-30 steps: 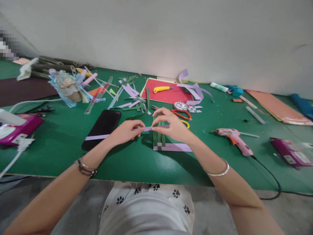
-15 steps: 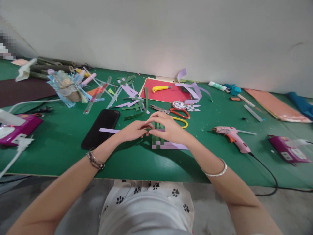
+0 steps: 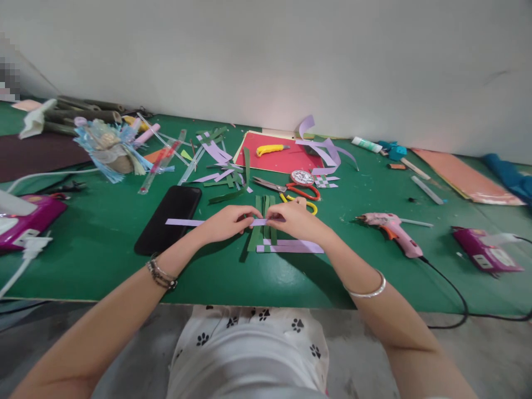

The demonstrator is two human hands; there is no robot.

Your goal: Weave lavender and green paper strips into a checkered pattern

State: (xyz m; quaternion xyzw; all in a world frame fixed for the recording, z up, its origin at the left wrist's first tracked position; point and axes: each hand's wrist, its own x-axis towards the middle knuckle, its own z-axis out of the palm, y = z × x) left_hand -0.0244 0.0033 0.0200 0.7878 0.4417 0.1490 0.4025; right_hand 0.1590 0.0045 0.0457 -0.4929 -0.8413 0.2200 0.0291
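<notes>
One lilac paper strip (image 3: 260, 222) runs level across the upright green paper strips (image 3: 253, 239), in front of the person and raised in the fingers near the middle of the table (image 3: 233, 282). It passes in front of the leftmost green, whose lower end slants out to the left; its path under the right fingers is hidden. Nearer the body, lower lilac rows (image 3: 291, 247) interlace with the other greens.

Good handling here, I judge, means keeping the strip flat and parallel to those rows, lifting only the greens that should lie on top, and drawing it gently so the paper neither creases nor drags its neighbours askew. A light hold on the greens would keep them from splaying.

The left hand (image 3: 228, 224) pinches the strip between thumb and forefinger, palm down, wrist low. The right hand (image 3: 297, 219) faces it, thumb and forefinger closed on the strip at the greens, the other fingers curled behind. Both forearms slope inward, fingertips near each other.

The strip's tail reaches left above a black smartphone (image 3: 168, 221); contact there I cannot tell. Scissors (image 3: 280, 188) lie just beyond the right hand, a pink glue gun (image 3: 401, 235) well apart to its right.
</notes>
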